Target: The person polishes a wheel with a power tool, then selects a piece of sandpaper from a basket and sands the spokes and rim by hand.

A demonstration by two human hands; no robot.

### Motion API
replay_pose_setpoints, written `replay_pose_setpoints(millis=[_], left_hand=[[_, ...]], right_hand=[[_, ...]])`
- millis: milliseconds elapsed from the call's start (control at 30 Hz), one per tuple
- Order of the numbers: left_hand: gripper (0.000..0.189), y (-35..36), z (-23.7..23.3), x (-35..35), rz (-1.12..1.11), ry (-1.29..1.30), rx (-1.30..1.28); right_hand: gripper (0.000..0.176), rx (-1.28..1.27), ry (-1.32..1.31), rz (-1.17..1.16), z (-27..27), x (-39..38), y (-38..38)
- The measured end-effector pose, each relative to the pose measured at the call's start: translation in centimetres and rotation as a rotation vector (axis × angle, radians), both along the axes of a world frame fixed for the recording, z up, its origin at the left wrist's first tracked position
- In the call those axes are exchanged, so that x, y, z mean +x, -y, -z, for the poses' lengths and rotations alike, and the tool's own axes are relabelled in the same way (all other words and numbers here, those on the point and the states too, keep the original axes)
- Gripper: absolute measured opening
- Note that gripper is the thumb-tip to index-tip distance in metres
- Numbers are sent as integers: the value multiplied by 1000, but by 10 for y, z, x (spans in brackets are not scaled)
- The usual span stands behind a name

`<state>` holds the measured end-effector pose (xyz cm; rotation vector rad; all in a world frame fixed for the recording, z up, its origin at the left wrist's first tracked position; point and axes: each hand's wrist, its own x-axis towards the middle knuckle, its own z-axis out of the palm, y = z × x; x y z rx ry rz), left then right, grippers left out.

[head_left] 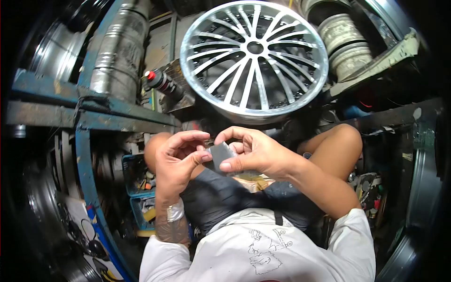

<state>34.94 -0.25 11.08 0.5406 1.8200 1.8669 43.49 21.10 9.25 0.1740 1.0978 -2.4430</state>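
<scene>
A small, flat, dark grey piece of sandpaper (221, 156) is between my two hands, above my lap. My right hand (256, 151) pinches its right side, with the thumb along the lower edge and the fingers behind. At its left edge, my left hand (177, 157) grips it with the thumb; the curled fingers partly hide behind the thumb. Just beyond my hands lies a silver multi-spoke wheel rim (253, 77), face up, with shiny spokes and a round centre hole.
A dark bottle with a red cap (162, 84) stands left of the rim. Blue metal framing (84, 160) runs down the left side. Stacked rims (347, 47) sit at back right, more rims (120, 51) at back left. Blue baskets (138, 181) with small items are by my left knee.
</scene>
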Motion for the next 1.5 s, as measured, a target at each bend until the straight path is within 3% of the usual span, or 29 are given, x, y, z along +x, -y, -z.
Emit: replay_pose_setpoints(millis=[100, 233, 300, 367, 400, 500, 533, 633, 667, 700, 733, 767, 933, 1067, 1133, 1367, 1500], left_hand=[[28, -34, -4, -22, 118, 144, -117], [19, -86, 3, -75, 456, 87, -255], [16, -121, 6, -99, 513, -292, -422], [15, -157, 27, -130, 542, -498, -124], [15, -167, 31, -134, 559, -392, -87], [12, -184, 38, -136, 534, -587, 63], [11, -185, 40, -144, 565, -602, 33], [12, -192, 56, -176, 351, -458, 81], [14, -189, 57, -200, 268, -511, 24], [18, -187, 50, -215, 191, -369, 98], [25, -182, 46, -227, 27, -317, -4], [31, -168, 37, -248, -34, -307, -270], [32, -158, 76, -281, 27, -267, -168], [34, -164, 85, -265, 51, -569, -553], [34, -163, 86, -261, 132, -611, -561], [45, -162, 98, -245, 415, -714, -819], [45, -167, 91, -236, 443, -733, -863]], right_hand=[[27, 91, -22, 62, 9, -10, -31], [24, 619, -143, 117, 21, -42, -79], [23, 950, -396, 185, 29, -56, -97], [20, 522, -249, 235, 25, -61, -119], [19, 492, -219, 220, 17, -61, -125], [11, 275, -95, 209, 10, -65, -133], [12, 281, -93, 178, 13, -69, -138], [17, 342, -81, 129, 27, -77, -150], [19, 735, -149, 73, 28, -78, -151], [20, 1126, -223, 7, 28, -80, -152], [22, 1432, -565, 93, 50, -78, -151], [23, 1545, -542, 44, 58, -75, -147], [18, 1598, -589, -144, 65, -78, -134], [25, 1728, -764, -255, 78, -78, -135], [37, 1777, -897, -255, 86, -79, -133], [27, 1817, -1055, -272, 84, -94, -123], [26, 1865, -1174, -359, 97, -107, -121]])
